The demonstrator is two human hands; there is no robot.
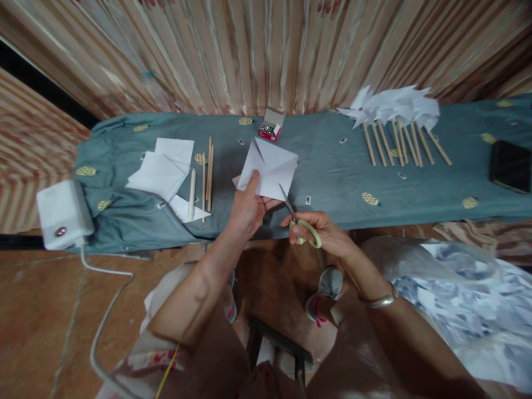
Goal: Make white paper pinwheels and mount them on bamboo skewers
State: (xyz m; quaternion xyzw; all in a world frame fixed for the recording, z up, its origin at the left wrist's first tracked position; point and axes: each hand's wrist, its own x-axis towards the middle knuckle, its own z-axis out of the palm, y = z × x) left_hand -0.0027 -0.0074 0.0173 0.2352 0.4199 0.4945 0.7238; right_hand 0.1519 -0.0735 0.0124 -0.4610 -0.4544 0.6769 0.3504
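Note:
My left hand (248, 208) pinches the near edge of a white square paper (270, 166) with diagonal creases, holding it up over the teal cloth. Pale green-handled scissors (300, 221) sit in my right hand (322, 233), fingers through the loops. Their blades point up and left, with the tips at the paper's lower right edge.
On the teal-covered table (341, 177) lie a stack of white paper squares (160, 169), thin wooden sticks (206, 172), a red box of pins (270, 126), several finished paper pinwheels on sticks (394, 119) and a dark phone (510, 165). A white device with cable (63, 213) sits left; a plastic bag (461, 299) right.

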